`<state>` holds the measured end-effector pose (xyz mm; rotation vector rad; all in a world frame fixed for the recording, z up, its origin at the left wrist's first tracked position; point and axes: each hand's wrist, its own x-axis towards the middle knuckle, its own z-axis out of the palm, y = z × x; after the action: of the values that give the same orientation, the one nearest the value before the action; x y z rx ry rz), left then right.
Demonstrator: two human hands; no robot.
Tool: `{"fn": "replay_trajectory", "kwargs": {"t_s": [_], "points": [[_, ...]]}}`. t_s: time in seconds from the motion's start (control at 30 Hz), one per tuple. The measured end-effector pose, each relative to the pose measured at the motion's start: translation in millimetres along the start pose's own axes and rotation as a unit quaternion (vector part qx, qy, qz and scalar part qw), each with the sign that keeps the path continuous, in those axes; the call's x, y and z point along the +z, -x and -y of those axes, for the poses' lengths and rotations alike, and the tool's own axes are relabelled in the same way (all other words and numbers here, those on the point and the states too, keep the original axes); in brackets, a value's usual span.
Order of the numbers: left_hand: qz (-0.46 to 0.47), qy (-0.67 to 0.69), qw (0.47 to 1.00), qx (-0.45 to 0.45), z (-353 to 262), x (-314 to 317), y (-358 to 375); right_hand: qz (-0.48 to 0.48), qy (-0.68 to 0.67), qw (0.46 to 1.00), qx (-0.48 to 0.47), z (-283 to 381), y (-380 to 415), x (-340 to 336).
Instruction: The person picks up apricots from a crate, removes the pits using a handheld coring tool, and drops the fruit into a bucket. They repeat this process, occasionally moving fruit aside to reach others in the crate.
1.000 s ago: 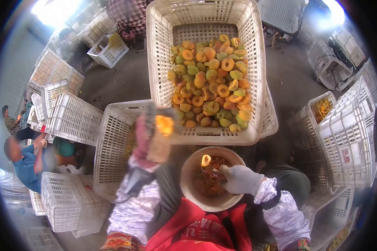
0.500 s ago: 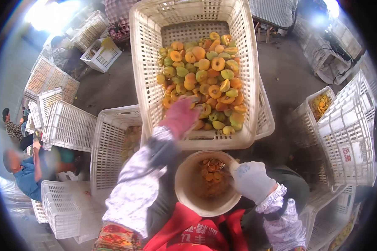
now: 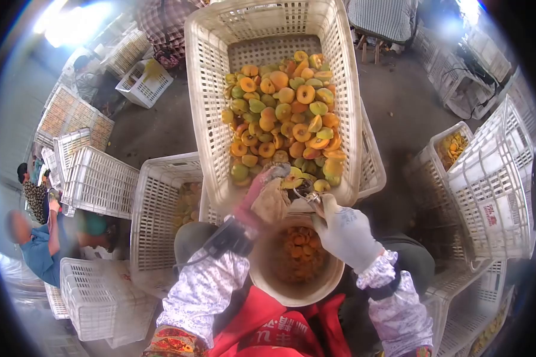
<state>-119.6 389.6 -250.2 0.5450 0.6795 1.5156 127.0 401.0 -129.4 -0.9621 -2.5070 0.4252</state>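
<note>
My left hand point(image 3: 272, 195), in a soiled pinkish glove, is closed around a yellow-green apricot half point(image 3: 292, 178) at the near rim of the crate. My right hand point(image 3: 349, 237), in a pale grey glove, grips a metal pitting tool point(image 3: 313, 199) whose curved tip meets the fruit or lies right beside it. Halved orange and green apricots point(image 3: 283, 113) fill much of a white slatted crate point(image 3: 211, 71) in front of me. Below my hands, between my knees, stands a round bucket point(image 3: 337, 284) with orange scraps point(image 3: 304, 243) inside.
Another white crate point(image 3: 152, 223) with some fruit stands at my left, beside stacked crates point(image 3: 101, 181). More crates point(image 3: 491, 196) are piled at the right. A person in a blue shirt point(image 3: 40, 250) sits at far left; someone in a checked shirt point(image 3: 167, 27) is beyond the crate.
My left hand has drawn back from the fruit pile to the crate's near rim, now holding an apricot half. My right hand has lifted the tool from over the bucket up to it.
</note>
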Motion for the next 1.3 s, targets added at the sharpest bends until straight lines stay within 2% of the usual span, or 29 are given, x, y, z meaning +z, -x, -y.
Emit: {"fn": "replay_trajectory", "kwargs": {"t_s": [0.03,0.07,0.13,0.17,0.2,0.23,0.27,0.3,0.33,0.37,0.43,0.6,0.67,0.7,0.77,0.8,0.87,1.0,1.07,1.1,1.2,1.3], "points": [[0.004,0.053,0.998,-0.014,-5.3,18.6,15.4,0.006,0.014,1.0,-0.006,0.5,0.2,8.3],[0.007,0.107,0.994,-0.029,-9.4,34.9,28.3,-0.031,0.041,0.998,-0.036,-4.1,4.6,23.0],[0.017,0.216,0.975,-0.06,-10.0,52.0,43.1,-0.027,0.033,0.999,-0.031,-0.8,5.2,25.7],[0.019,0.217,0.974,-0.057,-7.0,50.5,45.3,-0.025,0.02,0.999,-0.024,1.0,4.4,25.6],[0.004,-0.244,0.969,0.029,-4.4,47.1,45.9,-0.024,0.022,0.999,-0.028,2.6,3.4,25.4],[-0.016,-0.652,0.751,0.107,-2.7,43.8,45.0,-0.013,0.0,1.0,-0.023,4.1,2.5,25.4],[-0.012,-0.628,0.768,0.127,-0.4,50.8,48.5,-0.001,-0.021,1.0,-0.015,4.6,1.7,25.4],[-0.006,-0.472,0.875,0.107,0.3,53.2,47.2,0.001,-0.02,1.0,-0.014,5.1,0.9,25.2],[-0.009,-0.253,0.965,0.071,2.4,55.0,44.5,-0.007,-0.019,1.0,-0.021,6.3,0.2,25.3],[-0.016,-0.082,0.996,0.036,3.3,55.5,41.4,-0.013,-0.019,0.999,-0.028,7.1,-0.6,26.1],[-0.03,0.038,0.999,0.022,8.8,52.4,35.5,-0.002,-0.025,1.0,-0.019,9.2,-0.5,30.3],[-0.056,0.104,0.992,0.037,10.2,48.4,28.1,0.053,-0.037,0.998,0.022,16.7,-2.5,38.0],[0.018,0.26,0.964,-0.055,-21.1,73.0,31.1,0.058,-0.113,0.992,0.018,13.4,-5.6,45.7],[0.018,0.259,0.964,-0.054,-28.8,90.1,33.6,0.058,-0.114,0.992,0.017,11.3,-6.9,46.8],[-0.168,0.141,0.975,0.029,-33.3,116.2,37.6,0.072,-0.197,0.978,-0.02,8.1,-7.8,48.5],[-0.17,0.141,0.975,0.03,-35.4,113.3,38.5,0.074,-0.198,0.977,-0.021,11.2,-8.0,47.7],[-0.109,0.149,0.983,-0.015,-39.3,106.5,37.9,0.086,-0.14,0.986,0.005,17.9,-8.0,42.1],[-0.15,0.171,0.974,-0.017,-36.5,106.1,40.4,0.072,-0.147,0.986,-0.044,16.8,-9.0,43.1],[-0.155,0.136,0.978,-0.016,-42.7,115.0,43.5,0.134,-0.296,0.946,0.012,12.9,-12.9,41.7],[-0.155,0.136,0.978,-0.016,-42.6,114.8,42.7,0.134,-0.296,0.946,0.011,13.5,-14.2,40.8],[-0.183,0.114,0.977,-0.005,-36.8,111.7,41.4,0.126,-0.275,0.953,-0.002,16.2,-10.0,43.7],[-0.188,0.12,0.974,0.025,-33.9,104.0,40.2,0.065,-0.236,0.969,-0.02,17.7,-10.2,52.0]]}}
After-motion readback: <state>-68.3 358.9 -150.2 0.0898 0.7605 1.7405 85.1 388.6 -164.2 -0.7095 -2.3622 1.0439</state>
